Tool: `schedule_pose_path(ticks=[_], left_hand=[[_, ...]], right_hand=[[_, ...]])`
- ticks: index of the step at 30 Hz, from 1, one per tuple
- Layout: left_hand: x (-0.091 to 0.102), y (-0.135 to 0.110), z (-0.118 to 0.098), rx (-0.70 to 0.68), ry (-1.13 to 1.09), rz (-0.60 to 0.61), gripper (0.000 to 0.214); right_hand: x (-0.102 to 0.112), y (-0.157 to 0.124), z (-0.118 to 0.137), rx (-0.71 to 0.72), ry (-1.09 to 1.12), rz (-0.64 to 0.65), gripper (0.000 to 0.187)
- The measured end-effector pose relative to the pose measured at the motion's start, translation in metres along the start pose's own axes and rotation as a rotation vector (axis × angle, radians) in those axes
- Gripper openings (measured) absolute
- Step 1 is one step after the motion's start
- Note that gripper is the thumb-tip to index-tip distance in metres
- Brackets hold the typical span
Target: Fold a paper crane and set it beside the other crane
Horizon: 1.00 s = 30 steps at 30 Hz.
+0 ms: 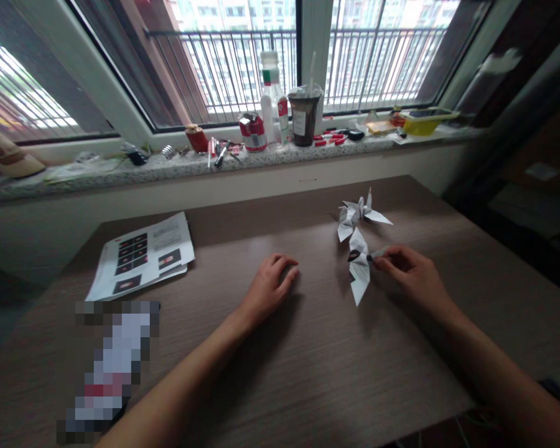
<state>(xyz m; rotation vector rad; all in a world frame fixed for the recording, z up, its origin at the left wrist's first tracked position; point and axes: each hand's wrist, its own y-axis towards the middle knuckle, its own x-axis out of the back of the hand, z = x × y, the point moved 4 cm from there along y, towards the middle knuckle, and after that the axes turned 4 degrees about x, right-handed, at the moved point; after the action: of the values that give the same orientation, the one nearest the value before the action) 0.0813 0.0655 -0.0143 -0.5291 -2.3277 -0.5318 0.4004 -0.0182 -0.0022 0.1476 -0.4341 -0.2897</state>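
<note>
My right hand [413, 274] pinches the pointed end of a folded paper crane [360, 272] between thumb and fingertips. The crane's printed white wings are spread, and a dark patch shows near its middle. Just beyond it, more folded paper cranes [350, 216] sit close together on the brown table [326, 367]; their overlap hides how many there are. To the left of the held crane, my left hand [271, 281] rests at the tabletop with loosely curved fingers, thumb apart from them, and nothing in its grasp.
A stack of printed sheets [144, 255] lies at the table's left, with a pixelated object [116, 361] nearer me. Along the granite windowsill [158, 171] stand a clear bottle [269, 102], a lidded cup [303, 118], a crushed red can [252, 132], several pens and a yellow container [422, 123].
</note>
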Motion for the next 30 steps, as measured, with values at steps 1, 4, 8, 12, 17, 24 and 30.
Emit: schedule_pose_path(ticks=[1,4,8,12,17,24,30], left_hand=[[-0.002,-0.001,0.000,-0.021,0.016,0.001,0.020],[-0.005,-0.003,0.002,-0.037,0.043,0.006,0.020],[-0.006,-0.004,0.002,-0.034,0.057,0.011,0.020],[-0.006,-0.005,0.000,-0.036,0.086,0.005,0.020],[-0.008,-0.006,0.001,-0.043,0.116,0.001,0.020],[-0.010,-0.007,0.001,-0.053,0.120,0.009,0.020],[-0.006,-0.008,-0.001,-0.060,0.096,0.035,0.021]], right_hand=[[0.006,0.003,-0.004,-0.009,-0.029,-0.047,0.031],[0.019,0.011,-0.011,0.001,-0.114,-0.151,0.033],[0.026,0.023,-0.020,-0.009,-0.117,-0.219,0.033],[0.025,0.033,-0.026,-0.011,-0.151,-0.234,0.029],[0.019,0.044,-0.030,-0.019,-0.112,-0.233,0.030],[0.013,0.048,-0.036,-0.048,-0.104,-0.194,0.034],[0.024,0.036,-0.026,-0.008,-0.134,-0.223,0.038]])
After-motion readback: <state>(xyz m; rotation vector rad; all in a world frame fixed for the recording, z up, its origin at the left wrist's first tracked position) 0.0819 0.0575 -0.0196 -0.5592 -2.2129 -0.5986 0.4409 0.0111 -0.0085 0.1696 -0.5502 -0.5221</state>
